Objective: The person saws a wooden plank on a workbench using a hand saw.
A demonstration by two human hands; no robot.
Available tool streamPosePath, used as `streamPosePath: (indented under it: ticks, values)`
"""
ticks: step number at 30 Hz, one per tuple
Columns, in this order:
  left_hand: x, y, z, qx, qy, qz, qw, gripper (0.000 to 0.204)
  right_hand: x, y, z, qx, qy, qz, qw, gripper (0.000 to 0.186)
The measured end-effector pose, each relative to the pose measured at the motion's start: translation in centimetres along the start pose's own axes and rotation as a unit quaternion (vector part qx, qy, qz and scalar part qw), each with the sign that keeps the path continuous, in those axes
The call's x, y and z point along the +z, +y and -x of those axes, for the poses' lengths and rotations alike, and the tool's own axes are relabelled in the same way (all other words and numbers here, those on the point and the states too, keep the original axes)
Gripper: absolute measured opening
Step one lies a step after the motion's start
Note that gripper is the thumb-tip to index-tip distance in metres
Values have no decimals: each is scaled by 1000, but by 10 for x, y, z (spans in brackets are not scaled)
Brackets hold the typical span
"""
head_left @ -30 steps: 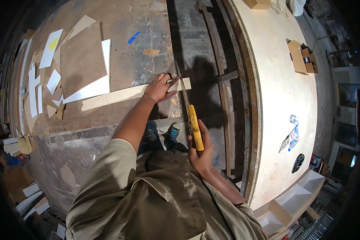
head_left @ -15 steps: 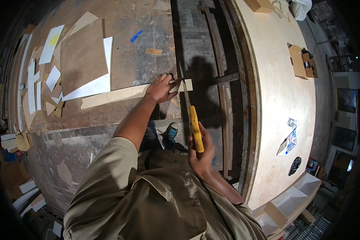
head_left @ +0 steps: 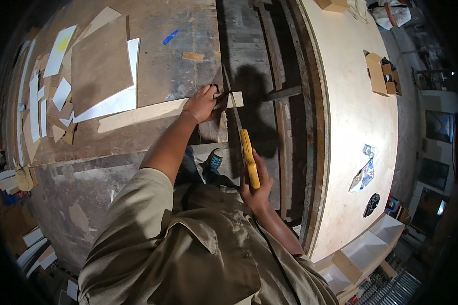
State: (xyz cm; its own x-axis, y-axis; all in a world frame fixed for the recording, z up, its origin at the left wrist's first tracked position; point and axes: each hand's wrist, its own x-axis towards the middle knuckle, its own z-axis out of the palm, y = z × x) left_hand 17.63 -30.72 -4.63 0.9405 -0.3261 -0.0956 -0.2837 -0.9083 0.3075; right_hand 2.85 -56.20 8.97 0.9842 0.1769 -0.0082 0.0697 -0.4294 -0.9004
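A long pale wooden strip [head_left: 142,116] lies across the worn brown workbench [head_left: 160,86], its right end jutting past the bench edge. My left hand [head_left: 202,104] presses down and grips the strip close to that edge; its fingertips are partly hidden. In my right hand [head_left: 260,190] is the yellow handle of a handsaw [head_left: 248,155], the fingers wrapped round it. The thin blade points away from me and crosses the strip near its overhanging end, just right of my left hand. How deep the blade sits in the wood cannot be made out.
Brown and white board offcuts [head_left: 102,66] pile up at the bench's left. Beyond the dark gap with wooden framing [head_left: 285,152], a pale plywood sheet [head_left: 341,127] carries an open cardboard box [head_left: 375,73], a plastic packet [head_left: 362,175] and a black round item [head_left: 371,205].
The handsaw's handle sits slightly farther back toward me from the strip. My left hand keeps its place on the wood. The whole view has shifted a little.
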Motion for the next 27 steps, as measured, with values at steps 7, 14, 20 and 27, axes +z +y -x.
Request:
streamPosePath:
  ticks: [7,14,20,27]
  values:
    - [-8,14,0,-27,-9,0,1000,18,9,3,10,15,33,-3,999,57]
    - [-8,9,-5,-181,32,219,958,20,0,-12,13,62,-53,-64,995,64]
    - [-14,12,-2,-70,-21,60,996,17,-7,-15,-9,40,27,-52,997,52]
    - [3,0,-14,-161,-65,157,972,50,5,-13,-23,15,-5,-12,1000,73]
